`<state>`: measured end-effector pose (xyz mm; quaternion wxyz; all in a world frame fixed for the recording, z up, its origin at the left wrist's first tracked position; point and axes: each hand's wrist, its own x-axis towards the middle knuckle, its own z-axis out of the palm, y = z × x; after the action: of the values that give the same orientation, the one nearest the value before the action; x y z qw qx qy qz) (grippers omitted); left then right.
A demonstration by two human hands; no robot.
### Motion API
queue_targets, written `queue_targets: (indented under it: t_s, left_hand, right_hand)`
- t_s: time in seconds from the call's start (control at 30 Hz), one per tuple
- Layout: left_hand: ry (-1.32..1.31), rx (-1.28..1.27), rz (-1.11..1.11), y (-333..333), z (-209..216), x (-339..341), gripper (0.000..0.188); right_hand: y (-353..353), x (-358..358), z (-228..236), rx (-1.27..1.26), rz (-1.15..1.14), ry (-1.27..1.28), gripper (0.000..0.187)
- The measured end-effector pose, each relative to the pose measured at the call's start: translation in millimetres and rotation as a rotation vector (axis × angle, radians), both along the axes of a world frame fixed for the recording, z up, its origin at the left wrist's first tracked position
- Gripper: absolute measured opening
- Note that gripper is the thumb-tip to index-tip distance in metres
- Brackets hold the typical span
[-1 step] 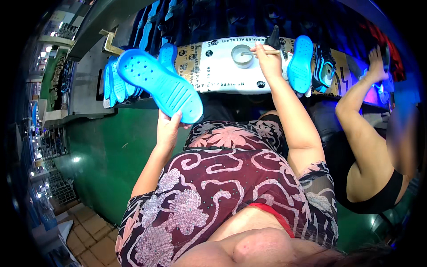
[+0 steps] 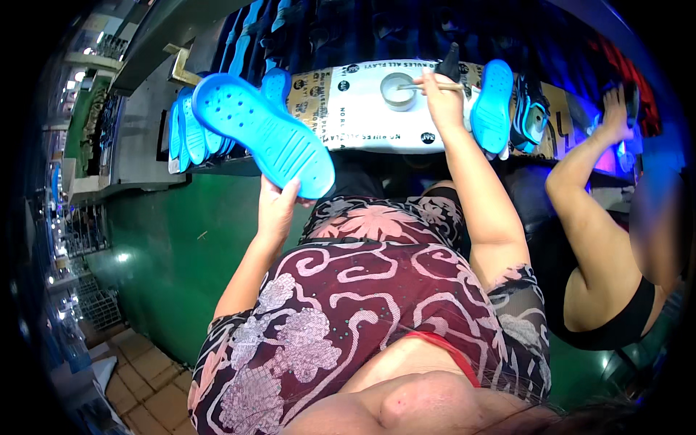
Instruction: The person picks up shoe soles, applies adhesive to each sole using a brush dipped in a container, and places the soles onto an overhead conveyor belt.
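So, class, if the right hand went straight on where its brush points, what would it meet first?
The right hand would likely meet the cup, though depth is unclear.

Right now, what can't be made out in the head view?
All in the head view:
Far face of the held blue sole: turned away from the camera.
Part of the left hand: behind that sole.
Tip of the thin tool at the bowl: too small.
Co-worker: partly lost at the dark right rim.

At least five blue soles (image 2: 264, 138) are showing — some overlapping at left — alongside one bowl (image 2: 399, 106) and one brush (image 2: 449, 86).
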<state>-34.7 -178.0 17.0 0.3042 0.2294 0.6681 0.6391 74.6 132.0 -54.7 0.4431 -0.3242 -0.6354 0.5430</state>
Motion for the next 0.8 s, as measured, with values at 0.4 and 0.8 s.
queue_targets:
  t_s: [0.4, 0.8]
  left_hand:
    - [0.23, 0.15, -0.015, 119, 8, -48, 0.031]
    - [0.191, 0.266, -0.068, 160, 81, -30, 0.037]
  right_hand:
    - [10, -1, 6, -0.006, 0.047, -0.277, 0.029]
    - [-22, 44, 165, -0.082, 0.123, 0.108, 0.03]
